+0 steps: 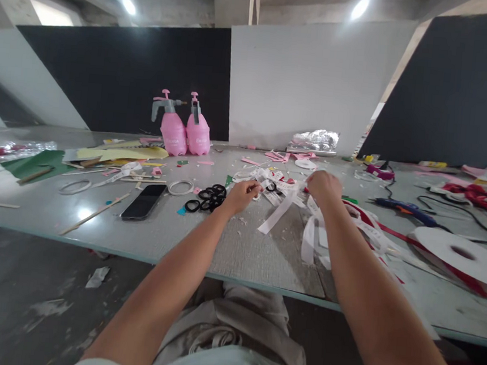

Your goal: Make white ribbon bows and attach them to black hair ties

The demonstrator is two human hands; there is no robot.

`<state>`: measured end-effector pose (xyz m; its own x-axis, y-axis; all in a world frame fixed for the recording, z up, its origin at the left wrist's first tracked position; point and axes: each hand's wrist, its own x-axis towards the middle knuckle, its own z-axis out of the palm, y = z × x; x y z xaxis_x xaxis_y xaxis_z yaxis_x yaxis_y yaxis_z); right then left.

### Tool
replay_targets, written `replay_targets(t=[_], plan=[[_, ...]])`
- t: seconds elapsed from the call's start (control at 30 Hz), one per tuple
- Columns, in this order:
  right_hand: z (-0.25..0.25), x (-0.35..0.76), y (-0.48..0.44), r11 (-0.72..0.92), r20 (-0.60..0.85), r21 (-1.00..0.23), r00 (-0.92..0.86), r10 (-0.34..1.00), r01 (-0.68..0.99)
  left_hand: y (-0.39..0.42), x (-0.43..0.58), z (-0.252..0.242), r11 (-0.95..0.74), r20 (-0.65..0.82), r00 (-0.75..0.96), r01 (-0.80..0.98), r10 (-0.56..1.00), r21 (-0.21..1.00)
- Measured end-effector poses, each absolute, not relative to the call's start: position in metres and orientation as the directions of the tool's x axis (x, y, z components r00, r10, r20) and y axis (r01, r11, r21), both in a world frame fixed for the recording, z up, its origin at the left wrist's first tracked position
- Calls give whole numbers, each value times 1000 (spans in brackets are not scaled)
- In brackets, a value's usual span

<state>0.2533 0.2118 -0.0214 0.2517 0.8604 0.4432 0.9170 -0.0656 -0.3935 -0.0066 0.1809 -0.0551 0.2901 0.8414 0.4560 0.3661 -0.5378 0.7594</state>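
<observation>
My left hand [242, 197] is closed in a pinch above the table, at the edge of a heap of white ribbon; what its fingertips hold is too small to make out. Just right of those fingertips is a black ring [271, 186], perhaps a hair tie. A strip of white printed ribbon [279, 213] hangs down toward the table's front. My right hand [325, 186] is curled closed over the right side of the heap, its fingertips hidden behind it. Beside my left wrist lies a pile of black hair ties [212, 197].
A phone [144, 201] and white rings [180, 188] lie at the left. Two pink spray bottles [198, 136] stand at the back. On the right are a glue gun [407, 211] with its cable, a large white spool [467, 256] and red ribbon [401, 236].
</observation>
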Motion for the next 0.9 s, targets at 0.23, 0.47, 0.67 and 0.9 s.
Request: replay_targets(t=[0.23,0.47,0.67,0.9], plan=[[27,242,178,196,757,-570,417,504,798,179,-7,-54,-530,427,327,371,843,762],[34,214,173,549,761,-648,433,483,528,179,-5,-51,-544,501,211,324,839,774],[28,182,164,520,519,-853,154,841,38,177,-7,-38,-576,587,-16,177,809,798],[11,154,152,337,369,-926,-219,903,-170,170,5,-40,-317,365,308,-195,879,928]])
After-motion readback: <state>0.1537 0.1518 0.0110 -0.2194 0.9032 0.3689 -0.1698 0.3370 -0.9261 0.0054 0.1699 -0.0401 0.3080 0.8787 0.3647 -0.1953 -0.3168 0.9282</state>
